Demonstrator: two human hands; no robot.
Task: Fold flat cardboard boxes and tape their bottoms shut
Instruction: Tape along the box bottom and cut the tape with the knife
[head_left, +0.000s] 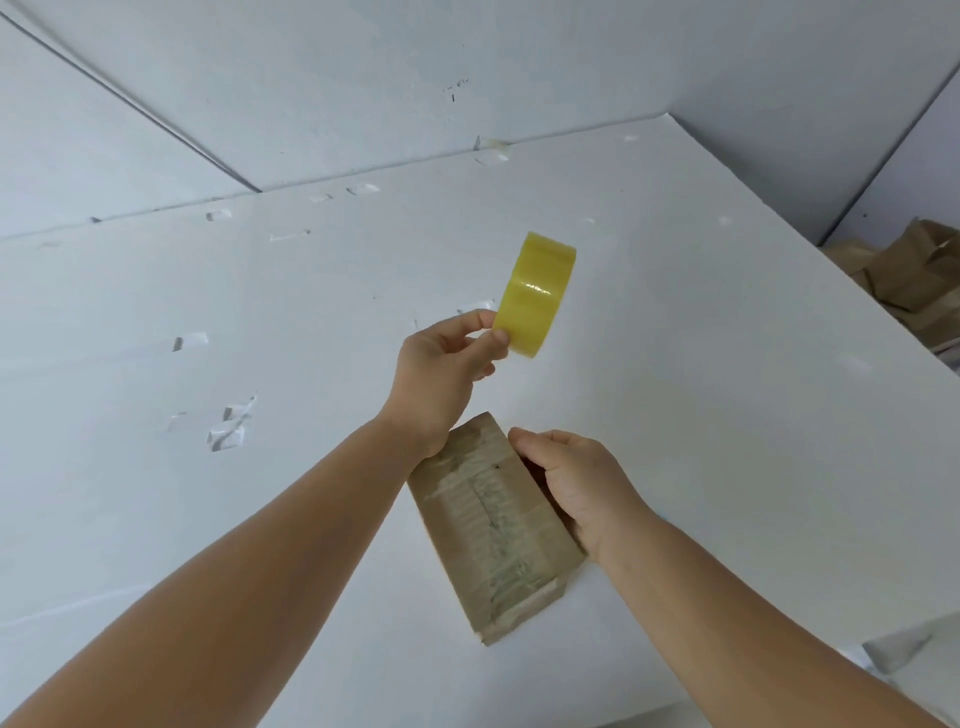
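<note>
A small brown cardboard box (493, 525) stands on the white table (701, 364), its upturned face covered with strips of clear tape along the seam. My right hand (582, 483) grips the box's right side. My left hand (447, 369) is raised above and beyond the box, and pinches the lower edge of a yellow roll of tape (535, 293) between thumb and fingers. The roll hangs in the air, clear of the table.
Several stray bits of clear tape (228, 426) stick to the tabletop on the left and along the far edge. A heap of brown cardboard boxes (914, 280) lies past the table's right edge. White walls rise behind the table.
</note>
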